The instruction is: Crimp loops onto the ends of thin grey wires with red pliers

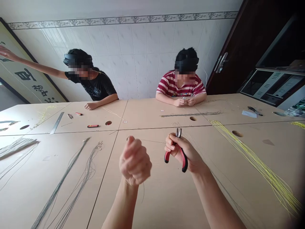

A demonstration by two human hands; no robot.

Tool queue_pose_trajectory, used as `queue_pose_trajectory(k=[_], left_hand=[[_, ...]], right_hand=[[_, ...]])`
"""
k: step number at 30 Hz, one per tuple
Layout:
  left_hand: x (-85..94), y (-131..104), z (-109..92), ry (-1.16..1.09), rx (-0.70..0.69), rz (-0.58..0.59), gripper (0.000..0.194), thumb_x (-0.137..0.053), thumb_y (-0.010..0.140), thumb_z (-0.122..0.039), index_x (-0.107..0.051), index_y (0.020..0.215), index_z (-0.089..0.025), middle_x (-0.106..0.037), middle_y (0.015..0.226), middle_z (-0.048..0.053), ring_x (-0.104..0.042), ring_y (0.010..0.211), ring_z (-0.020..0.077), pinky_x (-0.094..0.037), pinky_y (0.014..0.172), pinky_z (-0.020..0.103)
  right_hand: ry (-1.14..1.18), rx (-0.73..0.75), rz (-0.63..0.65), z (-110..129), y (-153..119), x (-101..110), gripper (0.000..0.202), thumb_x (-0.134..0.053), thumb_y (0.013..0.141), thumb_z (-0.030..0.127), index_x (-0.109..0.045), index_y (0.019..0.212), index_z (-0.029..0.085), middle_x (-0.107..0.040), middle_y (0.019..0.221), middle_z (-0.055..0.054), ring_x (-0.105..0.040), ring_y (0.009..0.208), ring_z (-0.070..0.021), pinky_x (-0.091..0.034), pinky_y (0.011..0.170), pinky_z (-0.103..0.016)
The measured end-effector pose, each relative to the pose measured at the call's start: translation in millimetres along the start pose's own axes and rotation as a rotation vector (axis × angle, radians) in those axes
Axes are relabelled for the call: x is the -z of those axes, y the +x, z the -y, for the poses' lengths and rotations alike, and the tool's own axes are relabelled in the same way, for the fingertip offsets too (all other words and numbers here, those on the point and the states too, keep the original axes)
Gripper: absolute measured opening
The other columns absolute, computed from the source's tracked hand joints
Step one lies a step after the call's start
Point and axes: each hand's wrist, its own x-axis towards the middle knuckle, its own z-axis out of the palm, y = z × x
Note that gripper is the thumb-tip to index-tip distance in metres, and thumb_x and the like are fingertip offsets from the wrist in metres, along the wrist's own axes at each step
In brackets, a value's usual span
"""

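Observation:
My left hand [135, 161] is closed in a fist above the near table. A thin dark cord [152, 141] stretches between it and my right hand, and a loose tail hangs below the fist. My right hand [181, 149] holds a pair of pliers [183, 159] with red and black handles, jaws pointing away from me. The pliers' handles are spread apart. Fingertips of the right hand pinch together near the cord's end; what sits between them is too small to make out.
Bundles of grey cords [69, 171] lie left, yellow cords [250, 156] right. Across the table sit two people, one in a black shirt [97, 86], one in a striped shirt [181, 86]. A steel ruler [57, 123], a red-black knife [92, 126] and a cord bundle [190, 114] lie between us.

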Motion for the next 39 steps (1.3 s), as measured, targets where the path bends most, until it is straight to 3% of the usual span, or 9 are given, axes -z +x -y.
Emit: queue_pose_trajectory(k=[3,6,9,11,14,18,24,31,39], left_hand=[[-11.6,15.0,-16.7,0.037,-0.319,-0.201,0.034,-0.037,0.103,-0.018,-0.063,0.080,-0.022,-0.049,0.044,-0.011,-0.029,0.027,0.0003,-0.028,0.030,0.006],[-5.4,30.3,-27.0,0.152,-0.466,-0.386,0.038,-0.029,0.104,-0.012,-0.064,0.091,-0.018,-0.063,0.065,-0.006,-0.057,0.051,-0.0030,-0.042,0.053,-0.001],[13.1,43.6,-25.0,0.323,-0.526,-0.610,0.040,-0.031,0.104,-0.024,-0.067,0.091,-0.017,-0.072,0.096,0.003,-0.068,0.093,0.0057,-0.050,0.090,0.016],[28.0,48.8,-17.5,0.525,-0.531,-0.661,0.033,-0.042,0.101,-0.034,-0.070,0.093,-0.017,-0.071,0.113,0.006,-0.065,0.109,0.0135,-0.047,0.101,0.027],[48.2,48.7,-2.1,0.883,-0.387,-0.648,0.034,-0.050,0.096,-0.041,-0.071,0.096,-0.015,-0.071,0.115,0.011,-0.064,0.109,0.0194,-0.047,0.099,0.033],[60.2,35.7,16.8,1.264,-0.013,-0.520,0.043,-0.047,0.095,-0.048,-0.072,0.089,-0.013,-0.074,0.099,0.012,-0.066,0.089,0.0191,-0.051,0.078,0.029],[39.7,4.7,30.8,1.205,0.500,-0.225,0.058,-0.034,0.099,-0.051,-0.063,0.068,-0.012,-0.064,0.058,0.005,-0.043,0.042,0.0068,-0.033,0.046,0.022],[8.9,-12.7,49.7,0.764,0.518,-0.178,0.058,-0.039,0.096,-0.055,-0.057,0.062,-0.012,-0.056,0.049,0.002,-0.040,0.032,0.0052,-0.027,0.036,0.020],[13.6,-13.8,58.7,0.597,0.595,-0.147,0.058,-0.049,0.090,-0.061,-0.060,0.062,-0.010,-0.060,0.054,0.005,-0.053,0.037,0.0098,-0.037,0.039,0.022]], right_hand=[[-0.188,0.074,-0.064,-6.1,-1.7,-3.2,0.023,-0.069,0.085,0.034,-0.055,0.073,0.019,-0.051,0.071,0.003,-0.039,0.058,-0.0078,-0.035,0.057,-0.025],[-0.376,0.136,-0.104,-7.8,-7.1,-8.1,0.025,-0.067,0.086,0.039,-0.055,0.075,0.020,-0.054,0.072,0.002,-0.039,0.058,-0.0087,-0.035,0.056,-0.026],[-0.544,0.183,-0.110,-6.5,-14.1,-13.7,0.025,-0.063,0.088,0.042,-0.056,0.077,0.020,-0.057,0.075,0.001,-0.039,0.058,-0.0094,-0.037,0.056,-0.026],[-0.630,0.209,-0.100,-5.1,-18.6,-16.7,0.026,-0.061,0.090,0.044,-0.056,0.078,0.021,-0.059,0.076,0.001,-0.040,0.059,-0.0096,-0.039,0.057,-0.027],[-0.731,0.262,-0.099,-2.3,-23.5,-18.9,0.026,-0.058,0.091,0.045,-0.057,0.080,0.022,-0.061,0.078,0.001,-0.041,0.059,-0.0099,-0.039,0.059,-0.028],[-0.765,0.316,-0.135,3.0,-24.4,-15.6,0.027,-0.057,0.091,0.046,-0.060,0.080,0.022,-0.059,0.076,0.000,-0.041,0.058,-0.0105,-0.039,0.058,-0.029],[-0.706,0.354,-0.321,12.7,-20.3,-3.4,0.027,-0.062,0.087,0.048,-0.062,0.080,0.022,-0.056,0.072,0.001,-0.041,0.056,-0.0106,-0.039,0.054,-0.028],[-0.471,0.321,-0.310,9.8,-12.9,-4.3,0.025,-0.068,0.082,0.043,-0.059,0.075,0.021,-0.054,0.067,0.002,-0.036,0.055,-0.0103,-0.038,0.052,-0.027],[-0.090,0.034,-0.081,20.5,-14.6,-6.2,0.023,-0.067,0.081,0.033,-0.053,0.069,0.020,-0.048,0.079,0.001,-0.018,0.053,-0.0078,-0.038,0.054,-0.026]])
